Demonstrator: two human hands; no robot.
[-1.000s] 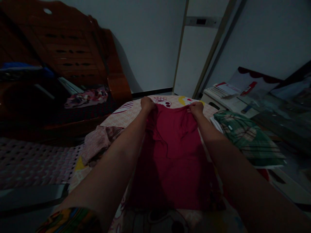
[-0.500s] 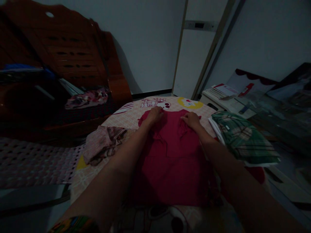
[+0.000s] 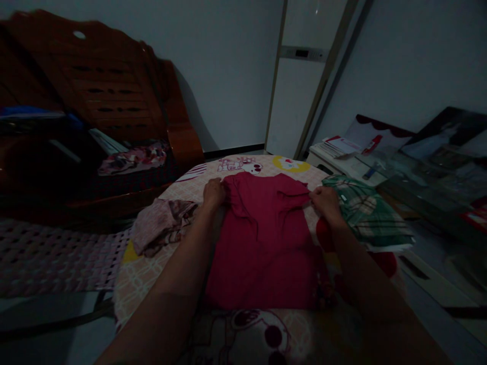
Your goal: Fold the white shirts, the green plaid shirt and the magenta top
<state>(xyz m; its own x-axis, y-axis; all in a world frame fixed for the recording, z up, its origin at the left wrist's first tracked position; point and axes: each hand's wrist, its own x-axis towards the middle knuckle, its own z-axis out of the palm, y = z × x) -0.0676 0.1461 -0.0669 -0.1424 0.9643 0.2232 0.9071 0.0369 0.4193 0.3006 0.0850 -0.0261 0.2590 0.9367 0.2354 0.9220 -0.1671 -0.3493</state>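
A dark pink short-sleeved shirt lies spread on the round table, its neck end away from me. My left hand is closed on the edge of its left sleeve. On the other side, my right hand pinches the tip of the right sleeve and holds it stretched outward. Creases run from both sleeves down the chest of the shirt. Left of my left forearm lies a crumpled pale pink garment. Just beyond my right hand is a folded green plaid cloth.
A patterned tablecloth covers the table. A carved wooden bench with cloth on it stands at the back left, a woven seat nearer. On the right is a white cabinet with papers. A tall white unit stands behind.
Both hands have moved outward from the shirt's shoulders to its sleeves. The sleeves, which lay bunched inward, are now pulled out to the sides.
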